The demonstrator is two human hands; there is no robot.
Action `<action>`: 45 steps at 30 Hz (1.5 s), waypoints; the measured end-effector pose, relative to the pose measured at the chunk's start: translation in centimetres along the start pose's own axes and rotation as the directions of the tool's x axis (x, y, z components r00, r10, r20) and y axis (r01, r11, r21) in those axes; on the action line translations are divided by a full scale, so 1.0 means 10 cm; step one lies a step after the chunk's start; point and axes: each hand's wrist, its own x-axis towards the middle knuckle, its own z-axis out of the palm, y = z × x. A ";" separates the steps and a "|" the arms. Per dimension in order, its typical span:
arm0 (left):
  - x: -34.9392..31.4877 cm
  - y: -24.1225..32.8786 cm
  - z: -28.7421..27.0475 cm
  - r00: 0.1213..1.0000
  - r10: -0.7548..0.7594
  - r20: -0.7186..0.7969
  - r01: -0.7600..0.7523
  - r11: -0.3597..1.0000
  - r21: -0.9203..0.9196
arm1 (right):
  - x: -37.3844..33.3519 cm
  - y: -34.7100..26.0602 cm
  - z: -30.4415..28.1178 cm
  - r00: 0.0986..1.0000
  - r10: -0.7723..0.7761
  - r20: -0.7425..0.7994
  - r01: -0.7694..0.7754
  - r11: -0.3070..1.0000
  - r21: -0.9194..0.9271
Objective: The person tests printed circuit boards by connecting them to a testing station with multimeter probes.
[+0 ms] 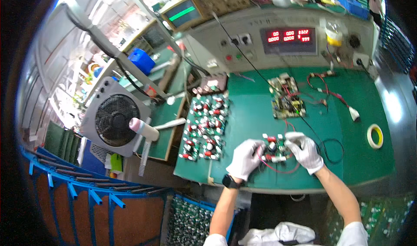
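Observation:
A small green circuit board (273, 147) with red and white parts lies between my two white-gloved hands, near the front of the green-topped bench. My left hand (244, 159) is closed at the board's left edge, thumb and fingers together on it. At the board's right side, my right hand (305, 152) has its fingers curled together; whatever they pinch is too small to tell. A thin red wire (282, 173) loops from beside my left fingers, below the board, toward my right hand. Beyond my hands sits a larger populated circuit board (287, 99) with wires on it.
Several similar boards (204, 128) stand in rows at left. A black cable (321, 138) hangs across the bench to my right, near a tape roll (375, 136). A lit red meter panel (289, 41) is behind. Left of the bench are a fan (116, 118) and pink-topped bottle (144, 129).

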 end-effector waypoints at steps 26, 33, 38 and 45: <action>0.00 -0.06 -0.03 0.998 -0.060 -0.003 0.060 0.998 -0.020 | 0.68 -0.14 0.47 0.984 -0.172 0.046 0.174 0.984 -0.040; -0.06 -0.08 -0.03 0.992 -0.127 -0.023 0.124 0.987 -0.102 | 0.56 -0.05 0.46 0.964 -0.257 0.069 0.265 0.950 -0.165; -0.02 -0.06 0.01 0.995 -0.098 -0.021 0.096 0.992 -0.078 | 0.54 0.04 0.47 0.973 -0.221 0.062 0.227 0.966 -0.125; 0.06 -0.12 -0.07 0.998 -0.058 -0.026 0.058 0.998 0.006 | 0.62 0.00 0.48 0.989 -0.064 0.135 0.068 0.997 -0.025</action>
